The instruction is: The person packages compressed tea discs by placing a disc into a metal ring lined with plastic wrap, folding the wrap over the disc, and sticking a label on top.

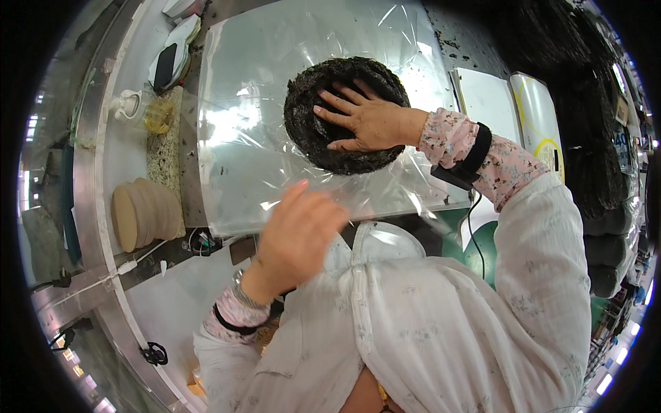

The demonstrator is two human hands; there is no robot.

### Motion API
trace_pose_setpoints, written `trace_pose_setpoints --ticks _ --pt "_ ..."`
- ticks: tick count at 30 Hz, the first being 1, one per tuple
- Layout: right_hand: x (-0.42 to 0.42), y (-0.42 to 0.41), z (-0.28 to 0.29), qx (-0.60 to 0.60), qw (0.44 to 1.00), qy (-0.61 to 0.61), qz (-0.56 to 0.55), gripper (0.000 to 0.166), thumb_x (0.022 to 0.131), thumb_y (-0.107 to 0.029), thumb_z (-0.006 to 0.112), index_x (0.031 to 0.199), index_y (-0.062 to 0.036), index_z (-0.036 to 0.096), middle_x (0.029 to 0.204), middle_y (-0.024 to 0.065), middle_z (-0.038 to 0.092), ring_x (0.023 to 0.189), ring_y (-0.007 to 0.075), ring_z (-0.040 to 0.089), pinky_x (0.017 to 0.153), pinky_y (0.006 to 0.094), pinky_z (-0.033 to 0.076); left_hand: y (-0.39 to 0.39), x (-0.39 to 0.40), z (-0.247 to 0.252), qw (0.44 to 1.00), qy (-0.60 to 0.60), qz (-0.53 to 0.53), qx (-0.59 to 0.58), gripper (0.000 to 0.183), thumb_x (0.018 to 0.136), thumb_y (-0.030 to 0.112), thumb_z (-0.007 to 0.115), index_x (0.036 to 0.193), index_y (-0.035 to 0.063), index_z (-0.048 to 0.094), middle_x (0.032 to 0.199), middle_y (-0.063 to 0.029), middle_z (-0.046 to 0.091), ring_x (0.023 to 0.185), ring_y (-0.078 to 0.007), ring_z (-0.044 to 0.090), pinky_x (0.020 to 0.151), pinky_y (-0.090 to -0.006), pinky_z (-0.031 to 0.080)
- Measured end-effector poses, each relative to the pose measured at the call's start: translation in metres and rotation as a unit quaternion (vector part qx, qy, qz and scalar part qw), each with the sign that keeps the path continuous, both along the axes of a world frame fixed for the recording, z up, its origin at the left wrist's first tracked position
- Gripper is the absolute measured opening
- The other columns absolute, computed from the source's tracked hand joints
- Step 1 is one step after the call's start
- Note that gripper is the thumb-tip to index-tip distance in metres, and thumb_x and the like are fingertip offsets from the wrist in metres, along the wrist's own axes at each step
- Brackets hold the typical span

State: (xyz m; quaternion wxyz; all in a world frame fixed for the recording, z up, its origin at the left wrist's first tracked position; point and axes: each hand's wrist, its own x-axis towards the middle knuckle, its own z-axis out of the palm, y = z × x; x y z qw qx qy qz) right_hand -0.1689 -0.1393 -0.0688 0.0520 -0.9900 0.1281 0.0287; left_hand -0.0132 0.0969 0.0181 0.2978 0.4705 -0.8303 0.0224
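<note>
A round, dark cake of what looks like dried seaweed (346,162) lies on a sheet of clear plastic film (268,67). My right hand (364,118) rests flat on top of it, fingers spread and gripping nothing. Closer to my body, my left hand (304,232) is raised near the front edge of the film, blurred by motion. Its thumb points up and the other fingers look bent. Whether it pinches any film cannot be made out. Crinkled film surrounds the dark cake and catches bright reflections.
Along the left stand a stack of round tan discs (150,214), a clear jug with yellow liquid (155,116) and a black phone (165,67). On the right are white sheets (485,98), a printed plastic packet (539,118) and dark seaweed-like bundles (583,155). Dark crumbs dot the worktop.
</note>
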Motion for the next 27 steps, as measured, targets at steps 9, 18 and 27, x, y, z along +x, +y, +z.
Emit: trace_pose_setpoints --ticks 9,18,27 --pt "-0.003 0.001 0.002 -0.004 1.000 -0.007 0.012 0.079 0.105 -0.065 0.036 0.163 -0.0119 0.028 0.168 0.0221 0.024 0.151 0.0461 0.028 0.125 0.0610 0.015 -0.012 -0.050 0.032 0.952 0.116 -0.214 -0.184 0.026 0.085 0.008 0.073 0.111 0.0076 0.073 0.103 -0.0034 0.069 0.092 -0.0166 0.068 0.089 -0.0326 0.056" --pt "-0.038 0.043 0.015 0.033 0.998 -0.030 0.039 0.075 0.104 -0.058 0.046 0.162 -0.0130 0.031 0.168 0.0198 0.025 0.152 0.0426 0.028 0.126 0.0583 0.015 -0.012 -0.021 -0.082 0.641 0.688 -0.018 0.339 0.140 0.074 0.023 0.094 0.163 0.0080 -0.013 0.169 -0.0198 -0.002 0.153 -0.0344 0.022 0.120 -0.0508 0.037" --pt "-0.038 0.041 0.041 0.115 0.992 0.047 0.027 0.059 0.090 -0.037 0.065 0.139 -0.0047 0.061 0.159 0.0166 0.042 0.148 0.0413 0.036 0.125 0.0567 0.021 -0.079 -0.030 -0.053 0.971 0.165 0.138 0.103 0.073 0.076 0.019 0.079 0.138 -0.0012 0.045 0.132 -0.0208 0.051 0.127 -0.0407 0.049 0.112 -0.0514 0.038"
